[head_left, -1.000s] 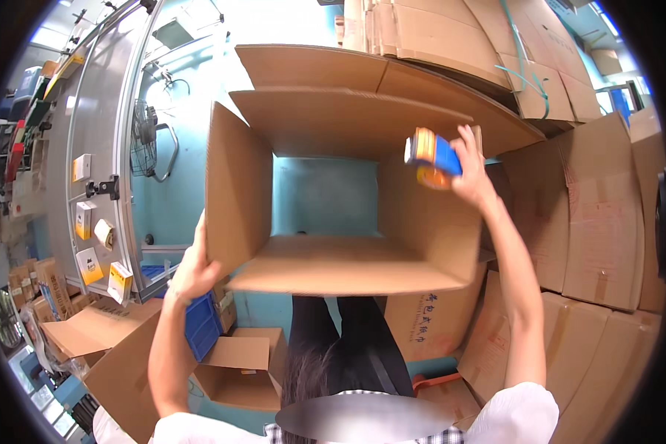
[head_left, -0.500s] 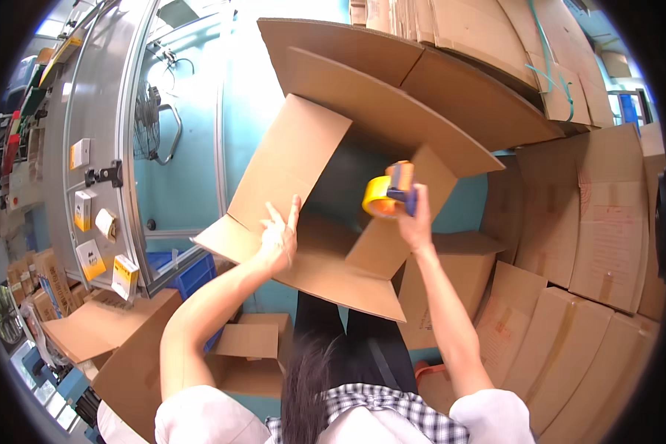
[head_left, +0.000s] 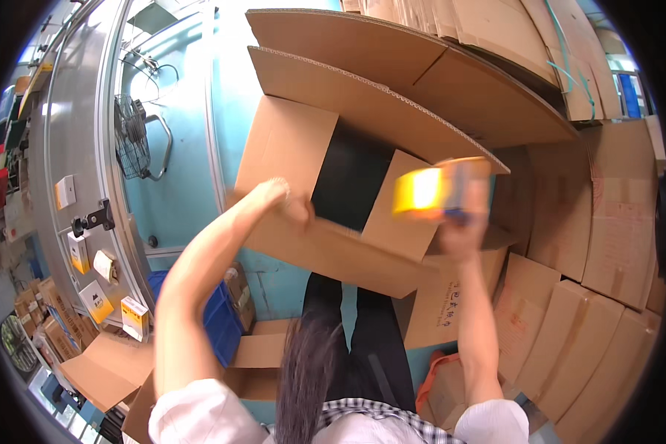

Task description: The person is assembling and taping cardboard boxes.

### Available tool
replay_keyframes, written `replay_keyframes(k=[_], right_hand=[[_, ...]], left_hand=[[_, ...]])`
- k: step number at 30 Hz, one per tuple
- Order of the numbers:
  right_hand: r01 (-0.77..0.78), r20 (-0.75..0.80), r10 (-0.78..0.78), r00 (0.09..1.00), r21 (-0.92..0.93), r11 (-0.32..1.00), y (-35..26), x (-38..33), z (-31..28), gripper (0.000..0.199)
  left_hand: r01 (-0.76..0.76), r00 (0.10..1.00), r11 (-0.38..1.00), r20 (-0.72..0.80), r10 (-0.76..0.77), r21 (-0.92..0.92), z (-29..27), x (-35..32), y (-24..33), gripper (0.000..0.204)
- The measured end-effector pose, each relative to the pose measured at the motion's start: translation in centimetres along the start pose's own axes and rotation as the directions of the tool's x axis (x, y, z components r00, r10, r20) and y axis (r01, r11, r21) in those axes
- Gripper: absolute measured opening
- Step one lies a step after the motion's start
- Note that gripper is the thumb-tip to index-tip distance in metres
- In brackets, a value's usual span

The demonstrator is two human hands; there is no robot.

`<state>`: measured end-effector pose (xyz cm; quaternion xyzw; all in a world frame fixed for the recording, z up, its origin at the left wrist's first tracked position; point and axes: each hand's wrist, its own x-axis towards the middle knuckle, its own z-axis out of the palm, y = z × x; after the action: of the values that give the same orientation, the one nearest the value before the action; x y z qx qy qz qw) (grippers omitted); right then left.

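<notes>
Holding a yellow tape dispenser (head_left: 431, 191) in our right hand (head_left: 459, 233), we keep that grip closed around its handle; the tool is blurred, so we cannot make out its finer parts, only a bright yellow roll and a darker body just above the hand. It sits at the right edge of the open cardboard box (head_left: 325, 200), touching or just in front of the small inner flap (head_left: 396, 207) that stands beside the box's dark opening.

Our left hand (head_left: 285, 200) presses on the lower part of the box, on the long flap that runs under the opening. Its fingers are blurred, and we cannot tell whether they are curled round the flap's edge or lie flat on it.

The box is tilted, its two large upper flaps (head_left: 392, 89) spread wide toward the top of the view. Behind and to the right, flat cardboard sheets (head_left: 607, 222) lean in stacks. Below the box we see more folded cartons (head_left: 436, 311) and a blue crate (head_left: 218, 325) near our left elbow. To the left runs a grey metal conveyor frame (head_left: 74, 148) with a wire fan guard (head_left: 132, 137) mounted by it, and small yellow and white packages (head_left: 96, 300) lie along its lower stretch.
</notes>
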<state>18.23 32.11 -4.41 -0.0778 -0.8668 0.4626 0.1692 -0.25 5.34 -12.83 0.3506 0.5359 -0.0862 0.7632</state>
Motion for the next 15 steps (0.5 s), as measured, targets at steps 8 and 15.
replay_keyframes(k=[8,15], right_hand=[[-0.692,0.226,0.655,0.721,0.17,0.702,8.5,1.7,-6.3,0.027],[-0.609,0.057,0.608,0.792,0.006,0.793,6.6,-6.1,4.0,0.029]], left_hand=[[0.27,-0.402,0.945,-0.913,-0.066,-0.187,7.2,1.1,-1.9,0.081],[-0.742,-0.371,0.574,-0.5,-0.782,-0.347,6.7,4.8,-7.6,0.02]])
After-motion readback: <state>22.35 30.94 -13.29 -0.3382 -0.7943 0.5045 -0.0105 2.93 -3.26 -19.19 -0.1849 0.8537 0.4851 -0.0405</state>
